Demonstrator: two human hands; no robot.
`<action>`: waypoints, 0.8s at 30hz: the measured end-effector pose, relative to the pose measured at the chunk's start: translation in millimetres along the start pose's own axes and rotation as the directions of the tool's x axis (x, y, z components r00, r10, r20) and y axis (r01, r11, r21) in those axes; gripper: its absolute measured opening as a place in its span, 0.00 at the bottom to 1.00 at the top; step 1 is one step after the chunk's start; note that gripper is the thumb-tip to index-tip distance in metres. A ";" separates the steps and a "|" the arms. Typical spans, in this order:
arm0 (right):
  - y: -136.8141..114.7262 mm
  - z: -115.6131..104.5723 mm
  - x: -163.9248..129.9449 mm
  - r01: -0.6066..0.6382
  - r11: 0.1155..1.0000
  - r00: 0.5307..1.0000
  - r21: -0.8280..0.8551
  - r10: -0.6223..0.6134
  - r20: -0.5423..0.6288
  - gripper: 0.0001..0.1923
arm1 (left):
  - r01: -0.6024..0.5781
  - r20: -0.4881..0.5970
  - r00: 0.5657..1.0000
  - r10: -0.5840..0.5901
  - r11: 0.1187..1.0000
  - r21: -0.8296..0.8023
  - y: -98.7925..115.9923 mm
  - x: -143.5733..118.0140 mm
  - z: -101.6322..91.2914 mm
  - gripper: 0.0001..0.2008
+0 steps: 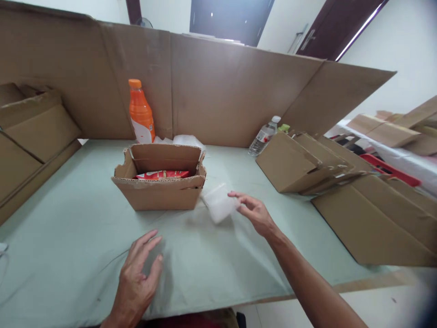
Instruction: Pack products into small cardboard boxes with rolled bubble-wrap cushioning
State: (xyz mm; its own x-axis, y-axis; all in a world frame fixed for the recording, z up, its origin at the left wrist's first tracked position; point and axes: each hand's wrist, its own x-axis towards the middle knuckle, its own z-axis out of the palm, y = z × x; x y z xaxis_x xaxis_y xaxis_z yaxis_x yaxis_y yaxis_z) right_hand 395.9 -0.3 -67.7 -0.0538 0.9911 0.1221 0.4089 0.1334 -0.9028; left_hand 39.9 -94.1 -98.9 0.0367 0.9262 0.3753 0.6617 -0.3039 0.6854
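Observation:
My right hand (255, 212) pinches a small translucent white plastic piece (218, 203), blurred, just above the table and right of a small open cardboard box (160, 191). A red and white packet (162, 174) lies inside that box. My left hand (138, 273) hovers low over the pale green table cover (68, 218) at the near edge, fingers spread, holding nothing.
An orange drink bottle (140, 112) stands behind the box, with white wrapping (186, 140) beside it. A clear water bottle (263, 135) leans at the back right. Folded cardboard boxes (300, 164) and flat sheets (375, 223) lie right; a cardboard wall (221, 86) runs behind.

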 end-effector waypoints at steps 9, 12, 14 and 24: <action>-2.2 31.7 -99.2 -0.004 1.000 0.989 0.001 0.004 0.146 0.07 | -0.390 0.392 0.826 0.405 0.913 -0.121 34.6 7.5 34.9 0.40; -12.2 33.7 -104.4 0.085 0.996 0.958 -0.040 -0.070 0.279 0.11 | -0.456 0.477 0.761 0.440 0.885 -0.089 34.1 4.7 52.2 0.40; -16.4 30.8 -102.0 0.164 0.977 0.946 -0.138 -0.116 0.304 0.15 | -0.473 0.487 0.758 0.435 0.880 -0.049 29.8 2.7 63.0 0.29; -4.3 15.9 13.1 0.285 0.402 0.949 -0.870 -0.243 0.199 0.15 | -0.476 0.462 0.773 0.434 0.879 -0.030 43.1 -3.9 55.8 0.13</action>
State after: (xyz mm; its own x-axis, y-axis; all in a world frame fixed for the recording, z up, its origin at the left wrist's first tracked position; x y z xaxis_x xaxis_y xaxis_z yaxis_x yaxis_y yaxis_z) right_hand 379.0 12.1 -68.8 -0.3318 0.9087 0.2533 0.9416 0.3352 0.0311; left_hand 110.1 -98.3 -105.7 0.6619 0.6874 0.2990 0.5419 -0.7144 0.4427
